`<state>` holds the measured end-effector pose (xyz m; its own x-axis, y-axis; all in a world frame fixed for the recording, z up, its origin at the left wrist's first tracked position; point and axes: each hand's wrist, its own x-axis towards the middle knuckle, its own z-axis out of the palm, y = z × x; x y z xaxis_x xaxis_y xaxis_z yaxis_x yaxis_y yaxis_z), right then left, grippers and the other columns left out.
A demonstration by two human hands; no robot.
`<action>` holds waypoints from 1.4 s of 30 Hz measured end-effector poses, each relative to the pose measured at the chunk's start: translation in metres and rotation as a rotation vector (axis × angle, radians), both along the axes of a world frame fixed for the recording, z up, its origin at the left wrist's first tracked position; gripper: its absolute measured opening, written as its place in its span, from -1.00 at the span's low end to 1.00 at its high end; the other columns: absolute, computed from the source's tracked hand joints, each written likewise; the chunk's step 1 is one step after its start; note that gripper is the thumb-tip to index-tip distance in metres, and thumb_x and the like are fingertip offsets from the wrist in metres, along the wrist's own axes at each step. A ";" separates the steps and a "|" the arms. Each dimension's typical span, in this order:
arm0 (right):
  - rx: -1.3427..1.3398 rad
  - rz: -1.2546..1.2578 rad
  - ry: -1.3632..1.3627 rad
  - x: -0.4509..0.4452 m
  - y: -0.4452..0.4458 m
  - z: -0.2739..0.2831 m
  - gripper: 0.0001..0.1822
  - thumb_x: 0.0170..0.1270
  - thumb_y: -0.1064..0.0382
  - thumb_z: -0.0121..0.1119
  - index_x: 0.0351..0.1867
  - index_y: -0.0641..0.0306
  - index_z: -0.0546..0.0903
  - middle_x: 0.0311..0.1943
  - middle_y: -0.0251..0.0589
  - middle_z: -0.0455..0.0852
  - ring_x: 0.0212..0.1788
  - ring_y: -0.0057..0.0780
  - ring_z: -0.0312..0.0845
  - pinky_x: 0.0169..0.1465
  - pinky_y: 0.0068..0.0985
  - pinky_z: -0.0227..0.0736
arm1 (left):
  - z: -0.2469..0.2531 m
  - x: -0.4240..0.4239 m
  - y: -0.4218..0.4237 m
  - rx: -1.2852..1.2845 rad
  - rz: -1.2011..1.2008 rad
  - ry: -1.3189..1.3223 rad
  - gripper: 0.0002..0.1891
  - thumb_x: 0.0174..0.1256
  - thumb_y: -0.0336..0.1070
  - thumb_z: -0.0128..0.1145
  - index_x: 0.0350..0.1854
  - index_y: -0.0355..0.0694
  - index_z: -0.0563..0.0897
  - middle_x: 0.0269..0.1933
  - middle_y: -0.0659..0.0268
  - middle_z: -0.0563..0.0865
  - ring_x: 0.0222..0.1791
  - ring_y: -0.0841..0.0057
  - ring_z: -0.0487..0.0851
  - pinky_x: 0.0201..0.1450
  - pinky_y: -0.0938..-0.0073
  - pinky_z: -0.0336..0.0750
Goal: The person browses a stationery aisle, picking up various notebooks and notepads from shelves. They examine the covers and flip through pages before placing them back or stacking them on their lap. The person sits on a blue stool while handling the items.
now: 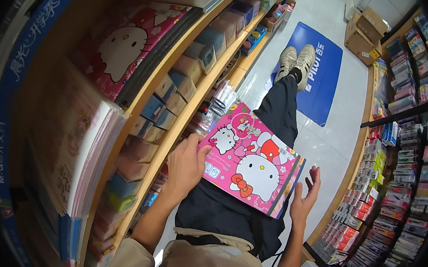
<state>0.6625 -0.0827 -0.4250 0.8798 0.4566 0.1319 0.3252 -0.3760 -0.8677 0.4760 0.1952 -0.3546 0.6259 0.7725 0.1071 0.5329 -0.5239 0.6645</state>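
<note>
A pink book or folder with white cartoon cats on its cover (255,164) lies tilted over my dark trousers, with more flat items showing under its right edge. My left hand (191,162) grips its left edge, the thumb on top of the cover. Beside the right edge, my right hand (308,194) is raised with its fingers apart and nothing in it. On the upper shelf at the left lies a stack of similar pink covers (128,45), next to a pile of thin paper booklets (85,161).
Wooden shelves (194,93) with small boxes run along my left side. A rack of packaged goods (390,193) stands at the right. A blue mat (321,80) lies on the tiled floor beneath my shoes. An open cardboard box (363,38) stands at the upper right.
</note>
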 end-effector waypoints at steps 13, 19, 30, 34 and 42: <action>0.610 0.217 0.587 0.007 -0.007 0.054 -0.38 0.47 0.10 0.25 0.39 0.45 0.38 0.23 -0.16 0.61 0.23 -0.41 0.53 0.33 -0.40 0.36 | 0.073 -0.001 0.011 -0.631 -0.090 -0.728 -0.80 0.53 -0.45 0.18 0.05 -0.38 0.50 -0.09 0.24 0.74 -0.10 0.69 0.65 0.00 0.64 0.53; 0.712 0.093 0.320 0.024 0.032 0.116 -0.51 0.54 0.18 0.11 0.35 0.46 0.42 0.12 -0.11 0.66 0.09 -0.45 0.62 0.21 -0.44 0.49 | 0.036 0.013 -0.003 -1.004 0.093 -1.189 -0.49 0.71 0.09 -0.27 0.21 -0.30 0.49 0.16 0.17 0.65 0.12 0.46 0.64 0.17 0.38 0.48; 0.771 0.209 0.425 0.013 0.127 0.185 -0.64 0.55 0.26 0.03 0.22 0.48 0.47 0.01 -0.13 0.68 -0.01 -0.54 0.60 0.10 -0.53 0.48 | -0.063 0.020 -0.040 0.273 -0.349 0.026 -0.57 0.35 -0.11 0.25 0.07 -0.36 0.57 0.01 -0.02 0.61 0.19 -0.01 0.53 0.43 -0.14 0.23; 0.777 0.329 0.470 -0.006 0.186 0.180 -0.65 0.54 0.28 0.07 0.24 0.42 0.46 0.00 -0.22 0.68 -0.02 -0.60 0.59 0.13 -0.56 0.46 | -0.064 0.019 -0.040 0.300 -0.354 0.044 -0.59 0.35 -0.08 0.24 0.02 -0.35 0.65 0.03 -0.04 0.62 0.20 -0.01 0.53 0.44 -0.09 0.24; 0.885 0.779 0.868 -0.034 0.252 0.196 -0.16 0.53 0.26 0.01 0.65 0.24 -0.21 0.38 0.00 0.42 0.13 -0.41 0.63 0.03 -0.47 0.64 | -0.059 0.021 -0.038 0.310 -0.333 0.050 -0.52 0.39 -0.07 0.16 0.18 -0.36 0.62 0.34 -0.11 0.55 0.43 -0.02 0.42 0.50 -0.12 0.19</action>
<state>0.6290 0.1695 -0.2291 0.4013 0.8972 0.1844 -0.5414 0.3948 -0.7423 0.4974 0.1569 -0.4138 0.8453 0.4641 0.2647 0.3290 -0.8425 0.4267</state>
